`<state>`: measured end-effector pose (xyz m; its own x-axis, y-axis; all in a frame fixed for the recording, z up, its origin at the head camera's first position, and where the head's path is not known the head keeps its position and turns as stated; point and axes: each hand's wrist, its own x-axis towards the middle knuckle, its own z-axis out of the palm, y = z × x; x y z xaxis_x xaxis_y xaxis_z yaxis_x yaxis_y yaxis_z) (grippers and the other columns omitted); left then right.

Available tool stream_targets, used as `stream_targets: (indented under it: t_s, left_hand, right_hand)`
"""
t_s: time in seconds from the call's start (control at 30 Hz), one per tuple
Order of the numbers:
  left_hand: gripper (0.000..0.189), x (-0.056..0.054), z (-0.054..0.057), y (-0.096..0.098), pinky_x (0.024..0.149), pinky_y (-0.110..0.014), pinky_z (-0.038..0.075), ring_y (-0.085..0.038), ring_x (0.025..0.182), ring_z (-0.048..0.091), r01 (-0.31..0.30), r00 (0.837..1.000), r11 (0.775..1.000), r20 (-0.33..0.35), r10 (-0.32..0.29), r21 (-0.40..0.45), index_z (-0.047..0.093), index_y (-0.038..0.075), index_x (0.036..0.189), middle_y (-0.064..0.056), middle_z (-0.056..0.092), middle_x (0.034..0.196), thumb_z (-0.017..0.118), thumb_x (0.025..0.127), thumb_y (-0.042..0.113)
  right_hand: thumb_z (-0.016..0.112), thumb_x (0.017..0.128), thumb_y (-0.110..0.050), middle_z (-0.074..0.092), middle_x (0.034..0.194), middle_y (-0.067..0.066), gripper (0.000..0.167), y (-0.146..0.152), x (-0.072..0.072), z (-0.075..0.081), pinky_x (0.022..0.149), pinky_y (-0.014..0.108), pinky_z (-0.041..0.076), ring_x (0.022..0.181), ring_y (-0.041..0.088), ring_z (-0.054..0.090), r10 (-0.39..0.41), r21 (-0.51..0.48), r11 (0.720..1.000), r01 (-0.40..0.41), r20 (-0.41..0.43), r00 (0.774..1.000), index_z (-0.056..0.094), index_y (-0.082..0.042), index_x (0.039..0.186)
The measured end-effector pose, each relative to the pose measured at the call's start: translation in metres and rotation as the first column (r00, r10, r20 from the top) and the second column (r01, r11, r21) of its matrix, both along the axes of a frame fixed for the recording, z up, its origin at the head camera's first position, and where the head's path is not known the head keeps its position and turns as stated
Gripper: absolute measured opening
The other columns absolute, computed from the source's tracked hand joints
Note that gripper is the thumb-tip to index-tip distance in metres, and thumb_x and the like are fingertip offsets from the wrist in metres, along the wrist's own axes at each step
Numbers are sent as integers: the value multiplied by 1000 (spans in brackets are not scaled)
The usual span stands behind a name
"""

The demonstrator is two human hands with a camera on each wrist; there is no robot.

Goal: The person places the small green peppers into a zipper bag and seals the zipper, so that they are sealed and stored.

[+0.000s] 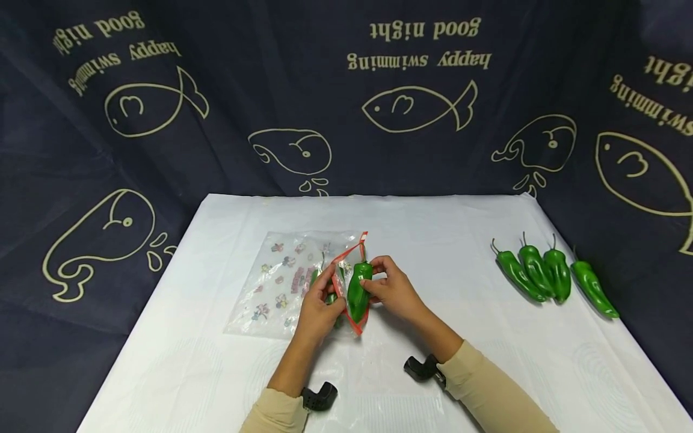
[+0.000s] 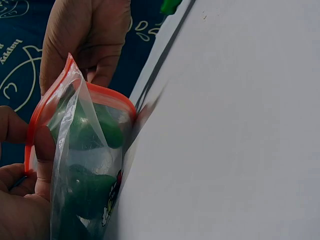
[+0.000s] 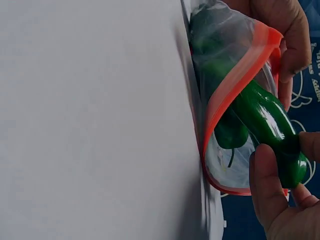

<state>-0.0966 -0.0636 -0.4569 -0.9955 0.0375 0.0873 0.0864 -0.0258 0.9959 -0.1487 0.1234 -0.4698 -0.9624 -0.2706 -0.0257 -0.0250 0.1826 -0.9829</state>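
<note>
My left hand [image 1: 318,313] pinches the red-edged mouth of a clear zip bag [image 1: 271,307] printed with small coloured figures, keeping it parted. A glossy green pepper [image 1: 357,293] is held in my right hand [image 1: 399,293], between thumb and fingers near its stem end. In the right wrist view that pepper [image 3: 267,115] slants through the red rim, its lower part within the bag. More green peppers lie inside; one [image 3: 231,131] shows its stem near the opening. Through the plastic in the left wrist view, green pepper shapes [image 2: 90,192] appear, partly blurred by folds.
Several green peppers lie at the table's right side, three bunched together [image 1: 536,270] and one [image 1: 594,290] apart near the edge. A white cloth [image 1: 444,240] covers the table. Behind hangs a dark curtain [image 1: 303,72] with fish and whale drawings. Black devices [image 1: 320,397] sit at both wrists.
</note>
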Motion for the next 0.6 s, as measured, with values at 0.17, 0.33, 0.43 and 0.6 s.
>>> stream_targets:
  t_s: [0.17,0.33,0.43,0.6]
  left_hand:
    - [79,0,1,0,76,-18,52,-40,112,55,16,1000,1000,3,-16,9,37,0,151,-30,51,134,57,77,-16]
    - [77,-2,-1,0,78,-19,51,-43,111,56,29,999,999,-25,-28,18,37,-3,151,-32,54,126,57,78,-16]
    - [78,-4,-7,0,80,-20,51,-39,110,56,19,999,1000,-27,-18,16,38,0,151,-30,56,124,58,78,-16]
    - [77,-3,-5,-1,73,-20,54,-37,111,57,23,1000,999,1,-23,35,38,3,152,-28,57,124,57,79,-15]
  right_hand:
    - [69,91,-8,55,113,16,39,-2,0,-2,63,42,59,73,19,68,1,32,999,-1,1,1000,49,-5,124]
    - [68,92,-9,56,113,16,40,-4,0,-3,62,42,59,73,18,67,17,67,998,-17,-8,1000,51,-5,127]
    - [67,93,-9,57,114,18,42,-5,2,2,65,45,58,78,22,68,28,76,997,-27,-12,1000,52,-3,131]
    - [65,93,-6,57,115,20,47,-7,1,0,67,48,58,82,28,68,22,89,996,-22,-5,1000,51,3,137]
